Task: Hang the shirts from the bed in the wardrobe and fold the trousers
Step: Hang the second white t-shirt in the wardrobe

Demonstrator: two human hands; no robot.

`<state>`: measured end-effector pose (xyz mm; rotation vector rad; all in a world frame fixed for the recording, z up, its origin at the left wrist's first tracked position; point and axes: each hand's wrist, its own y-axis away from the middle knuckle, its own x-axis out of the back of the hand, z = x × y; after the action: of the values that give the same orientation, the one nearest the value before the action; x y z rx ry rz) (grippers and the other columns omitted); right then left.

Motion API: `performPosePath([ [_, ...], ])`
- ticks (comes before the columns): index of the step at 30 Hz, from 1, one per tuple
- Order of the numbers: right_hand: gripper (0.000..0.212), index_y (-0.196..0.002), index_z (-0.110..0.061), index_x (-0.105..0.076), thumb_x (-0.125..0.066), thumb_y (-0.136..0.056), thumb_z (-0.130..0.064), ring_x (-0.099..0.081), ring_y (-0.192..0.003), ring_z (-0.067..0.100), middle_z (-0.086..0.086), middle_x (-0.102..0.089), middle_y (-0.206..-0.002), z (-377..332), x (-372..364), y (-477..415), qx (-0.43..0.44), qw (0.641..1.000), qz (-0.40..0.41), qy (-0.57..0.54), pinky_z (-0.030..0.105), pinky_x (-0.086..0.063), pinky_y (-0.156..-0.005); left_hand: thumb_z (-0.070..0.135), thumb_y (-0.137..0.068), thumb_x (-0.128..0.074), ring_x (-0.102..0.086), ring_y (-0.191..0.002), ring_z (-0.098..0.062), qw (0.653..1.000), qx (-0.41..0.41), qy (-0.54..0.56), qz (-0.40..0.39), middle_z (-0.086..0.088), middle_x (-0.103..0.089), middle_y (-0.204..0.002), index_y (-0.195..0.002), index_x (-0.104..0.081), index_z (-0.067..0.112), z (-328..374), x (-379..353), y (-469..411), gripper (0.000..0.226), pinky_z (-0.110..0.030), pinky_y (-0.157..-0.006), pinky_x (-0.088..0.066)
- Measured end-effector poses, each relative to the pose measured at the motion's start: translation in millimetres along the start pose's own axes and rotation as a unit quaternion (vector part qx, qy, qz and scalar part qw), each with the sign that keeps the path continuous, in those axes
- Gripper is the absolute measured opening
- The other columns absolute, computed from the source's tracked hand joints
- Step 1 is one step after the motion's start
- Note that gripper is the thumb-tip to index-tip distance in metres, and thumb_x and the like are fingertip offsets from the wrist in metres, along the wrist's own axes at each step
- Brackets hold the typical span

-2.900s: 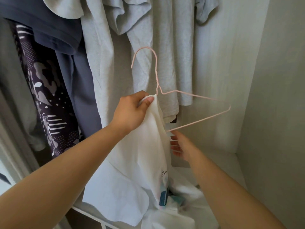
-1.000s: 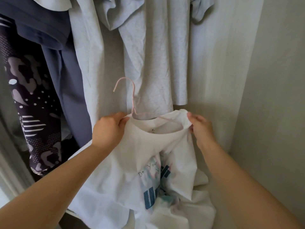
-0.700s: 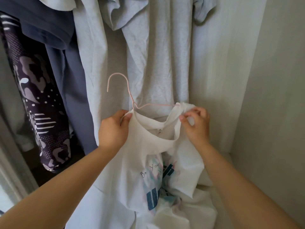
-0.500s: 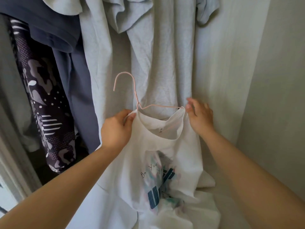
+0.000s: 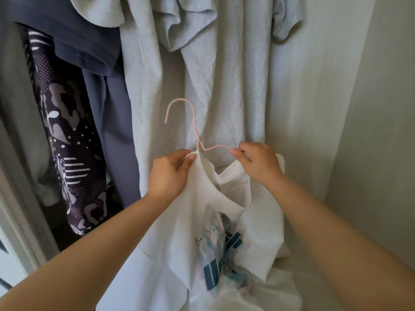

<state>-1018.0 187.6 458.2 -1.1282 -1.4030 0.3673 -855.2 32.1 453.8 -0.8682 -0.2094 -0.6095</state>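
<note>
Both your hands are busy at frame centre. Your left hand [image 5: 170,173] pinches the left side of the white shirt's [image 5: 202,234] neckline, thumb and fingers curled on the fabric, right below the neck of the pink wire hanger [image 5: 195,129]. Your right hand [image 5: 258,164], at 3 o'clock from the left, pinches the right side of the collar up against the hanger's right arm; whether it grips the wire too, cannot tell.

The hanger's hook sticks up at 12 o'clock from your hands, free, tip curling toward 9 o'clock. Part of its lower wire shows through the neck opening. The shirt droops toward 6 o'clock between your forearms, blue-teal print and "Be Your" lettering facing you, hem bunched on the wardrobe floor.

Behind, at 12 o'clock, a grey shirt [image 5: 224,75] hangs. At 10 o'clock a navy garment [image 5: 89,52], at 9 o'clock a dark patterned one [image 5: 67,135]. The wardrobe wall [image 5: 370,108] is at 3 o'clock.
</note>
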Motion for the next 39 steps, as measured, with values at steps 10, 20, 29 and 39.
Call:
performPosePath([
  [10, 0.031, -0.077, 0.005, -0.064, -0.054, -0.091, -0.021, -0.05, -0.071, 0.025, 0.021, -0.058, -0.072, 33.9, 74.7, -61.2, -0.051, 0.983, 0.148, -0.095, 0.036, -0.039, -0.064, 0.026, -0.099, -0.046, -0.044, -0.07, -0.022, 0.971, -0.144, -0.139, 0.129, 0.002, -0.045, -0.077, -0.075, -0.054, 0.008, 41.9, 53.5, -45.2, 0.031, -0.03, -0.062, -0.028],
  [20, 0.019, -0.101, -0.007, -0.071, -0.057, -0.091, -0.015, -0.056, -0.08, 0.005, 0.004, -0.061, -0.093, 5.6, 135.0, -115.1, -0.058, 0.958, 0.201, -0.197, 0.011, -0.039, -0.074, 0.043, -0.1, -0.032, -0.043, -0.067, -0.03, 0.931, -0.197, -0.278, 0.136, -0.004, -0.046, -0.068, -0.086, -0.051, 0.012, 105.7, 73.1, -86.8, 0.039, -0.034, -0.056, -0.026],
  [29, 0.017, -0.094, -0.018, -0.074, -0.061, -0.088, -0.028, -0.058, -0.097, 0.021, 0.004, -0.062, -0.101, 4.3, 182.9, -131.2, -0.085, 0.968, 0.221, -0.085, 0.033, -0.044, -0.089, 0.042, -0.1, -0.033, -0.048, -0.068, -0.033, 0.921, -0.231, -0.279, 0.146, -0.01, -0.052, -0.07, -0.088, -0.056, 0.01, 143.3, 95.0, -128.3, 0.041, -0.035, -0.054, -0.033],
  [39, 0.026, -0.077, -0.011, -0.049, -0.048, -0.095, -0.03, -0.055, -0.077, 0.035, 0.015, -0.056, -0.074, 32.9, 245.6, -146.0, -0.131, 0.946, 0.295, 0.005, 0.04, -0.041, -0.067, 0.043, -0.099, -0.031, -0.04, -0.053, -0.023, 0.885, -0.314, -0.226, 0.26, 0.003, -0.042, -0.061, -0.081, -0.047, 0.015, 223.3, 99.4, -184.0, 0.037, -0.031, -0.05, -0.021],
])
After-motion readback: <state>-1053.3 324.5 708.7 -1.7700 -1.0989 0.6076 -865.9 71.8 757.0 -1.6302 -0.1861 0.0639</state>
